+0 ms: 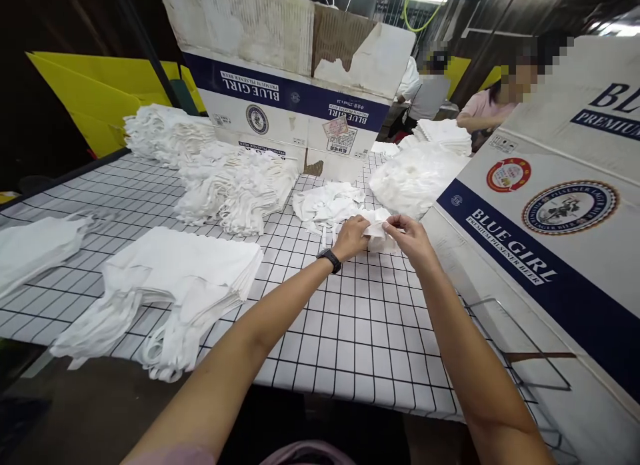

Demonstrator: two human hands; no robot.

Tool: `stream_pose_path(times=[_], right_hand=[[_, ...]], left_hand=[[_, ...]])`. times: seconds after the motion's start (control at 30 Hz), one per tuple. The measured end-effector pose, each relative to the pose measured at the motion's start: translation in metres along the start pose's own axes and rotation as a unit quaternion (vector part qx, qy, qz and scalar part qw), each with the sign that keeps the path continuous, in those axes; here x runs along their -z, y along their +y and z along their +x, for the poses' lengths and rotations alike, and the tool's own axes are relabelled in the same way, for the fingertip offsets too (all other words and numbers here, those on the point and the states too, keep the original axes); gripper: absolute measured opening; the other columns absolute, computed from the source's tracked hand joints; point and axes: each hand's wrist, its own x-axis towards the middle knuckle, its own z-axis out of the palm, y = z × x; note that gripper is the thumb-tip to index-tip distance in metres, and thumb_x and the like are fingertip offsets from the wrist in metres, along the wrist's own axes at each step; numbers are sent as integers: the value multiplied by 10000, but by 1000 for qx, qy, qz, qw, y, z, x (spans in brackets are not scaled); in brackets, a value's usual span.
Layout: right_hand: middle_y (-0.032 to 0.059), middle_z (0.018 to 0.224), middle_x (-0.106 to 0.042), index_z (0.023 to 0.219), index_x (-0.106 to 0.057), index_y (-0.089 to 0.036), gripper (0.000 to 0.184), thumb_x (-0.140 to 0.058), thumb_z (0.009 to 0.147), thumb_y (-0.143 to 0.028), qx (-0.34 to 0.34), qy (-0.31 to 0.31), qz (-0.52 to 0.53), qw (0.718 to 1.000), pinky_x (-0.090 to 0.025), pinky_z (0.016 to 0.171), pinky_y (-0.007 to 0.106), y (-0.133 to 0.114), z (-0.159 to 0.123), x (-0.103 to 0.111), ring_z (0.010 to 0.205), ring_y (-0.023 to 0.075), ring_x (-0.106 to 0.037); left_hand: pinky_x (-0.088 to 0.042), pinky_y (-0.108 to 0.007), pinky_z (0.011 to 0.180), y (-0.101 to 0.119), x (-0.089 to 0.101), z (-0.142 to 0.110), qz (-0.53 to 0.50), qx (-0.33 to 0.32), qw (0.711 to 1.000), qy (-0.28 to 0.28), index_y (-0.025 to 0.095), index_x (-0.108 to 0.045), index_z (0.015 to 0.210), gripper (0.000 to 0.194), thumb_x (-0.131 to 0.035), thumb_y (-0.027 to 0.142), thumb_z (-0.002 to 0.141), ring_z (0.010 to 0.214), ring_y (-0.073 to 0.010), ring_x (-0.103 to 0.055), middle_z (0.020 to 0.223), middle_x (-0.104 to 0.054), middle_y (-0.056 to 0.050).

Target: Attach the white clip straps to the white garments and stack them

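Note:
My left hand [351, 237], with a black watch on its wrist, reaches to the middle right of the table. Its fingers close on the near edge of a thin white cloth piece [376, 220]. Beside it, my right hand [413, 241] pinches the same piece between thumb and fingertips. The piece is crumpled, so its full shape cannot be made out. Just behind my left hand lies a loose heap of white cloth pieces [327, 204]. To the right of that heap is a larger white pile [417, 178], partly behind my right hand.
A neat stack of white strapped cloth pieces [183, 265] hangs over the table's [340, 345] front edge; another stack [37, 248] lies left. Bunched white pieces [240, 185] sit farther back. Cardboard boxes [295, 105] stand behind and at right [545, 245], beside a wire rack [525, 345]. Two people are beyond.

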Motion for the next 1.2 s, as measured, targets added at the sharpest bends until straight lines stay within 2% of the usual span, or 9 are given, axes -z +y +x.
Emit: stream_pose_path(times=[0.13, 0.27, 0.37, 0.43, 0.53, 0.63, 0.77, 0.87, 1.2], right_hand=[[41, 829, -679, 894, -613, -215, 321, -695, 783, -505, -15, 28, 112, 993, -508, 718, 328, -25, -13, 19, 788, 202, -621], [2, 743, -638, 895, -595, -224, 312, -716, 798, -495, -29, 34, 166, 985, -506, 706, 307, -43, -28, 28, 708, 162, -595], [-1, 743, -641, 916, -595, -222, 338, -728, 808, -514, -33, 24, 201, 979, -491, 649, 280, -52, -49, 21, 680, 155, -592], [0, 741, -641, 953, -600, -221, 375, -716, 828, -555, -35, 2, 207, 978, -464, 595, 265, -50, -68, 9, 652, 156, -578], [-24, 658, -573, 957, -568, -224, 426, -643, 872, -634, -36, -38, 182, 982, -384, 519, 247, -30, -97, -19, 573, 148, -514], [-53, 603, -499, 943, -553, -224, 414, -524, 941, -638, -15, -20, 100, 995, -299, 498, 234, -1, -116, -48, 524, 129, -440], [-53, 553, -470, 904, -599, -210, 326, -531, 957, -525, 5, 0, 55, 998, -285, 527, 247, 25, -129, -70, 518, 135, -437], [-38, 549, -508, 878, -621, -209, 285, -526, 961, -465, 16, -1, 25, 1000, -302, 550, 256, 34, -133, -75, 527, 146, -470], [-15, 583, -575, 917, -619, -212, 246, -463, 1005, -380, 40, -6, -44, 998, -307, 583, 271, 42, -133, -82, 546, 164, -524]], left_hand=[[-549, -345, 824, 21, 29, -4, -88, 8, 996, 30, 187, -688, 902, 139, -552, 174, 925, 913, -197, -671, 968, -738, -62], [-511, -293, 714, 45, 71, -17, -241, 13, 969, 55, 185, -701, 847, 76, -646, 229, 876, 805, -166, -655, 861, -735, -40], [-491, -290, 711, 64, 94, -37, -182, -11, 978, 104, 202, -695, 829, 71, -629, 193, 854, 791, -162, -637, 844, -726, -28], [-462, -285, 679, 72, 98, -58, -133, -11, 982, 136, 222, -677, 858, 90, -591, 200, 871, 752, -157, -612, 820, -706, -12], [-400, -274, 640, 68, 87, -92, -107, 37, 983, 147, 231, -651, 895, 91, -565, 258, 890, 676, -146, -554, 735, -637, 18], [-326, -253, 599, 49, 61, -121, -92, 92, 984, 124, 201, -627, 874, 139, -565, 325, 882, 594, -130, -462, 610, -483, 56], [-328, -249, 608, 20, 25, -150, -59, 116, 990, 60, 203, -615, 893, 156, -518, 325, 877, 584, -141, -495, 634, -546, 43], [-334, -258, 628, 3, 9, -162, -10, 107, 994, 16, 214, -611, 923, 161, -477, 298, 889, 608, -161, -551, 664, -612, 21], [-348, -253, 608, -9, 6, -169, -8, 97, 995, -1, 216, -624, 965, 221, -449, 351, 955, 562, -148, -504, 668, -625, 21]])
